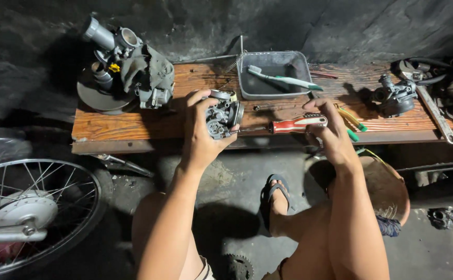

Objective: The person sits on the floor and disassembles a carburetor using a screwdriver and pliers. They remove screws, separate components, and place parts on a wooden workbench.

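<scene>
My left hand [199, 136] grips a small grey metal carburetor [223, 113], held above the front edge of a low wooden bench [133, 124]. In my right hand [329, 136] is a screwdriver with a red and white handle [295, 124]. Its thin shaft points left, and the tip touches the side of the carburetor. Both forearms reach up from the bottom of the view.
A grey metal tray [247, 85] with a toothbrush [284, 79] sits at the bench's back. An engine part [128, 65] stands at left, another carburetor [395, 97] and a long wrench [436, 114] at right. A spoked wheel [32, 212] lies bottom left; my sandalled foot [277, 199] rests on the concrete floor.
</scene>
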